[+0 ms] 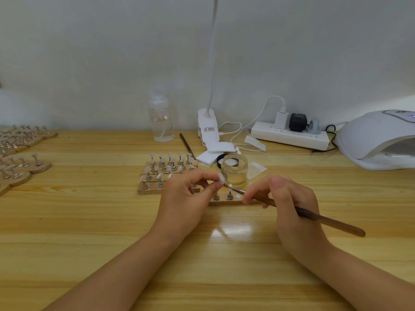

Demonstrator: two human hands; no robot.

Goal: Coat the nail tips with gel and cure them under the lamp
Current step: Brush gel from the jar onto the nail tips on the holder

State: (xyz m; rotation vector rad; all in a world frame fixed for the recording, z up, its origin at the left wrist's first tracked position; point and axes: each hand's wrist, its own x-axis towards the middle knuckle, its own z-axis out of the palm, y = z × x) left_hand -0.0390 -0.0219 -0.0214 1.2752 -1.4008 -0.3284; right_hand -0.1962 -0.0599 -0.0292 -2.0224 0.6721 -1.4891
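Observation:
My left hand [188,198] pinches a small stand that carries a pale nail tip [221,178], held just above the table. My right hand [289,198] grips a brown-handled brush [318,217], and its metal tip meets the nail tip. Behind them stands an open glass jar [234,170] of clear gel. A wooden holder [233,201] with two metal stands lies under my hands. More nail tips on stands fill the wooden holders [166,171] behind my left hand. The white curing lamp [379,140] sits at the far right.
A clear spray bottle [161,117], a clip lamp base [207,129] and a power strip [289,136] line the back wall. White pads [208,158] and a second brush [186,144] lie near the jar. More wooden holders [20,162] with stands crowd the left edge.

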